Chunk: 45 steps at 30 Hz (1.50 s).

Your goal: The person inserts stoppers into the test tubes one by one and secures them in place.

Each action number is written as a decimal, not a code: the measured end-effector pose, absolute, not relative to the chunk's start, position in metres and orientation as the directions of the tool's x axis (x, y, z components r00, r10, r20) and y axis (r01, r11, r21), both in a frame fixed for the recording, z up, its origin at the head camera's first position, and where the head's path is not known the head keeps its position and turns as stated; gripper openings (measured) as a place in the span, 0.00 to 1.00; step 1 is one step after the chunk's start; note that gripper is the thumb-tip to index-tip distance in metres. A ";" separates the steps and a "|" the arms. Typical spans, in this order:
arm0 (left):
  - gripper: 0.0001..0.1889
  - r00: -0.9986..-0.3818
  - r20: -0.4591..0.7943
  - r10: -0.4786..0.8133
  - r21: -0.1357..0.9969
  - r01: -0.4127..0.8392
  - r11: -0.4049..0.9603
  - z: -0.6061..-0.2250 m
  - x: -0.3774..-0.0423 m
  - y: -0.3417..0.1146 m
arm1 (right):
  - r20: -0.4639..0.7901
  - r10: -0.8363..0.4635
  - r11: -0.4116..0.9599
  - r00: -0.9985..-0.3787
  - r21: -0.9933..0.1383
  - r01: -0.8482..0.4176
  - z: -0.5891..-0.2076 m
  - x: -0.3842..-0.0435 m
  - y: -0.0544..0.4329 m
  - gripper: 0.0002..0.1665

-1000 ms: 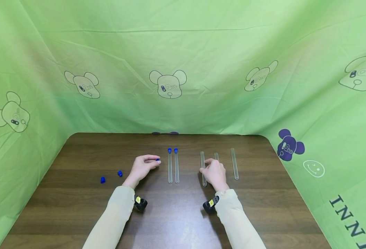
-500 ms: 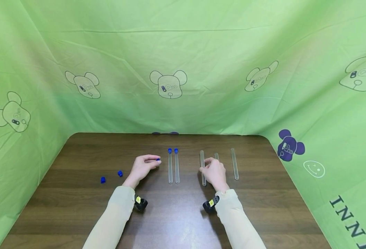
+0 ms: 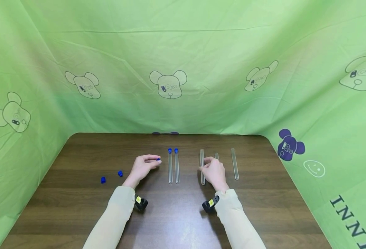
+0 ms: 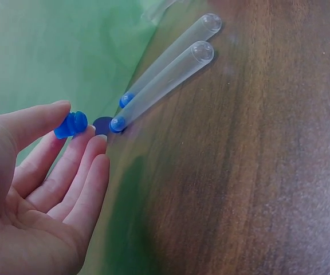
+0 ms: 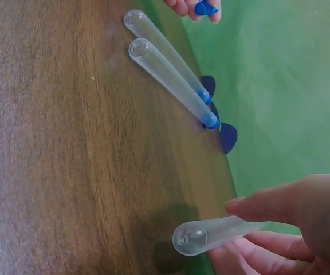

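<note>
Nearest me are my two pale sleeves (image 3: 109,221), with one black wrist camera (image 3: 141,204) at each cuff, above the brown wood-grain counter (image 3: 61,207). Off to my left lie two loose blue caps (image 3: 120,173), near each other but apart. My right hand (image 3: 214,174) grips one clear tube (image 3: 202,167) between thumb and fingers, its rounded end toward me. My left hand (image 3: 141,169) pinches one blue cap (image 4: 71,125) between thumb and fingertips, the other fingers loosely bent. Between my hands two capped tubes (image 3: 177,167) lie side by side, blue ends away from me. To the right are two more clear tubes: one bare tube (image 3: 235,164) in full sight, and one half-hidden tube (image 3: 217,156) behind my right hand. That makes five tubes and five caps. Farthest off hangs a green cloth (image 3: 170,48) printed with five outlined bear heads (image 3: 169,86) and one whole purple bear (image 3: 290,146).
</note>
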State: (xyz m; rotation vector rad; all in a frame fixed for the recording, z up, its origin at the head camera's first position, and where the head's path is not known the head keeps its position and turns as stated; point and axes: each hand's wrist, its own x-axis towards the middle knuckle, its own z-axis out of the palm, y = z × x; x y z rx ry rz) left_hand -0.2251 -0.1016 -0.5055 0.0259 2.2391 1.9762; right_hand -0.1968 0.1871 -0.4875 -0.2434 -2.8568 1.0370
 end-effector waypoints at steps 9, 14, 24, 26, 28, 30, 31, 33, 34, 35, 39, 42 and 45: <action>0.17 -0.988 -0.097 0.117 0.988 -0.080 0.136 -0.505 -0.225 -0.102 | 0.025 0.189 0.738 -0.982 -0.663 0.126 -0.487 -0.199 0.185 0.25; 0.17 -0.988 -0.100 0.118 0.987 -0.083 0.135 -0.503 -0.225 -0.101 | 0.034 0.180 0.719 -0.983 -0.687 0.108 -0.486 -0.200 0.183 0.26; 0.17 -0.989 -0.090 0.119 0.989 -0.075 0.129 -0.503 -0.228 -0.101 | 0.019 0.164 0.635 -0.986 -0.767 0.090 -0.482 -0.199 0.178 0.25; 0.16 -0.988 -0.093 0.120 0.989 -0.078 0.124 -0.503 -0.228 -0.101 | 0.021 0.165 0.621 -0.986 -0.779 0.087 -0.483 -0.200 0.177 0.25; 0.16 -0.988 -0.095 0.120 0.990 -0.080 0.118 -0.503 -0.229 -0.100 | 0.027 0.164 0.615 -0.986 -0.785 0.081 -0.483 -0.200 0.176 0.25; 0.16 -0.988 -0.094 0.120 0.990 -0.081 0.112 -0.504 -0.229 -0.100 | 0.032 0.161 0.612 -0.986 -0.787 0.075 -0.484 -0.199 0.175 0.25; 0.17 -0.989 -0.092 0.119 0.991 -0.079 0.111 -0.504 -0.230 -0.100 | 0.034 0.159 0.613 -0.987 -0.787 0.072 -0.484 -0.199 0.174 0.25; 0.17 -0.989 -0.087 0.118 0.991 -0.074 0.109 -0.504 -0.229 -0.100 | 0.036 0.149 0.611 -0.988 -0.789 0.063 -0.485 -0.198 0.172 0.25; 0.17 -0.989 -0.085 0.118 0.991 -0.072 0.110 -0.503 -0.230 -0.099 | 0.034 0.148 0.610 -0.988 -0.790 0.064 -0.484 -0.197 0.171 0.25; 0.17 -0.989 -0.084 0.118 0.991 -0.071 0.113 -0.503 -0.229 -0.099 | 0.034 0.144 0.609 -0.989 -0.791 0.062 -0.485 -0.197 0.170 0.25; 0.17 -0.988 -0.087 0.124 0.990 -0.072 0.123 -0.501 -0.230 -0.098 | 0.020 0.138 0.585 -0.990 -0.808 0.065 -0.486 -0.196 0.165 0.25; 0.17 -0.988 -0.085 0.128 0.990 -0.070 0.120 -0.500 -0.230 -0.097 | 0.014 0.136 0.570 -0.991 -0.819 0.066 -0.486 -0.195 0.162 0.26; 0.18 -0.989 -0.079 0.127 0.992 -0.065 0.110 -0.499 -0.231 -0.097 | 0.016 0.132 0.567 -0.991 -0.822 0.063 -0.485 -0.194 0.159 0.26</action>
